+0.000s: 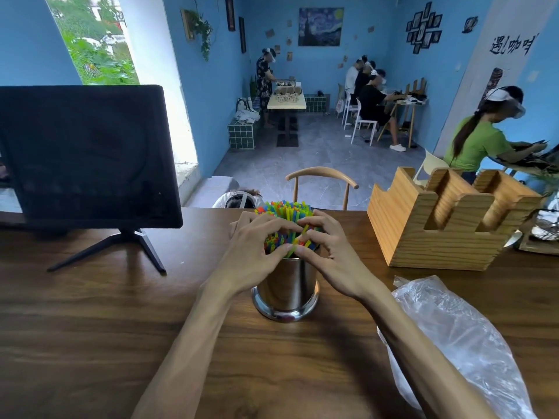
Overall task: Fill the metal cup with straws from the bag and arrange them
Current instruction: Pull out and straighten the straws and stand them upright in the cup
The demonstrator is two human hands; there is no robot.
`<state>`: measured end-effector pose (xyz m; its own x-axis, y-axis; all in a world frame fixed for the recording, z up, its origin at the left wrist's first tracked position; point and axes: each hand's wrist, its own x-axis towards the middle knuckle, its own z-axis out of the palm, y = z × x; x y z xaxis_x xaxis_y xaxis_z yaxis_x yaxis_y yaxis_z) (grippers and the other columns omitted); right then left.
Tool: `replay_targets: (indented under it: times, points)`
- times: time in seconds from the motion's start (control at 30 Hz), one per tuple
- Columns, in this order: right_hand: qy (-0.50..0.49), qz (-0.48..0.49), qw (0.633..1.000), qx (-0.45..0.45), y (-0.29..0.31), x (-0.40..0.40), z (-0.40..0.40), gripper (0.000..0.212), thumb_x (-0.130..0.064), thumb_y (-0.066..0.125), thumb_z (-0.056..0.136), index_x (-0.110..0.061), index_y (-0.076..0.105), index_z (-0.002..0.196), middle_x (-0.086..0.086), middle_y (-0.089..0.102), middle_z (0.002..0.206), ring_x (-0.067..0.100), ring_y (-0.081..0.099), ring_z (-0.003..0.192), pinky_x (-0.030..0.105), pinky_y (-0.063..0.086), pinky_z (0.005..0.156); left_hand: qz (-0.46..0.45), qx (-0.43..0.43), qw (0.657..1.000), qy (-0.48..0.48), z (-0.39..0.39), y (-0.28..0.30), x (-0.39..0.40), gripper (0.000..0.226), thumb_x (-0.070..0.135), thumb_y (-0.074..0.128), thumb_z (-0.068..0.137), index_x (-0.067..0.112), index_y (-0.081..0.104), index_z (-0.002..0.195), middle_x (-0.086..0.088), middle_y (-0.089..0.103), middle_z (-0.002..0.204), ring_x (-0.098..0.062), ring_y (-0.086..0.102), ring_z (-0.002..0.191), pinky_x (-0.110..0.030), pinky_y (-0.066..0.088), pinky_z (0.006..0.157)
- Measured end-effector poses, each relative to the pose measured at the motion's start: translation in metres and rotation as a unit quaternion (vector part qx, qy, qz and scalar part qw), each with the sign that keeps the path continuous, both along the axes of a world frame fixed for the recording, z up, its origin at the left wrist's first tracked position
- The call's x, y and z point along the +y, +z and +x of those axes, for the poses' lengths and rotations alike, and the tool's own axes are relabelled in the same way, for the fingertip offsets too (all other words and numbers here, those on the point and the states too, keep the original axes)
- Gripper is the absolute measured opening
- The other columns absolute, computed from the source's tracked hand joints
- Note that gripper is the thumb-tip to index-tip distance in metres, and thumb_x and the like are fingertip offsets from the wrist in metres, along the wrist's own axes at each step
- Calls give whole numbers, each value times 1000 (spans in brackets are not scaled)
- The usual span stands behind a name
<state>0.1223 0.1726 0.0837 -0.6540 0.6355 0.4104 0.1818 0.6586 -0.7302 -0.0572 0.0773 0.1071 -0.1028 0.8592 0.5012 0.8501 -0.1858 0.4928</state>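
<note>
Standing on: a dark wooden table [90, 313] carried the whole scene, its grain running left to right beneath both forearms.
Room: blue walls, a grey tiled floor and a painting [320, 26] lay well beyond the grip; five people sat or stood at tables back there, and the top of a sixth head showed just behind the far table edge.
Left hand [257, 252]: its fingers were curled over the near left side of the straws, thumb down by the cup's rim, gripping the bundle.
Right hand [329, 252]: its fingers were curled over the right side of the bundle, fingertips meeting those of the other hand across the top.
Straws [284, 208]: one dense bundle of many colours, too many to count, stood upright inside the grip, tips showing past the fingers.
Metal cup [286, 294]: one, shiny and cylindrical, stood directly below the two hands and held the straws.
Bag [453, 343]: one clear plastic bag lay flat and crumpled to the right of the grip, beside the right forearm.
Monitor [87, 155]: one, dark, stood on its stand well left of the grip.
Wooden holder [438, 228]: one slotted block stood right of and beyond the grip.
Chair [322, 176]: one curved wooden back rose just behind the straws.
</note>
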Motion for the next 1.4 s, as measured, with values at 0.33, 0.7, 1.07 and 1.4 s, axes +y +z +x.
replay_targets:
  times: [0.33, 0.7, 1.07, 1.4]
  points:
    - [-17, 6, 1000, 12, -4, -2, -4, 5, -33, 67, 96, -32, 70, 92, -14, 51, 139, 5, 21, 149, 35, 16, 122, 52, -93, 994, 8, -3, 16, 4, 16, 45, 74, 79, 44, 69, 94, 30, 66, 103, -8, 51, 119, -48, 37, 107]
    - [-26, -28, 999, -6, 5, -9, -2, 22, -59, 63, 87, -49, 66, 106, -30, 49, 136, -2, 21, 148, 48, 18, 123, 314, -297, 899, -68, 10, 100, -8, 23, 7, 73, 92, 22, 62, 106, -9, 75, 90, -21, 75, 79, -32, 58, 74]
    - [-33, -159, 947, 278, 55, -12, -4, 23, -32, 57, 95, -22, 78, 93, -6, 79, 100, 8, 70, 100, 20, 49, 83, 256, -539, 802, -34, -22, 65, -2, 27, 3, 73, 90, 15, 49, 94, -7, 74, 81, -19, 71, 68, -25, 54, 66]
    - [-51, -71, 934, 345, 105, 8, -25, 18, -9, 52, 106, -14, 61, 120, 2, 70, 86, 12, 70, 75, 25, 53, 66, 81, -286, 954, -25, -22, 8, 13, 21, 15, 84, 79, 26, 71, 91, 12, 74, 92, -5, 66, 85, -27, 52, 82]
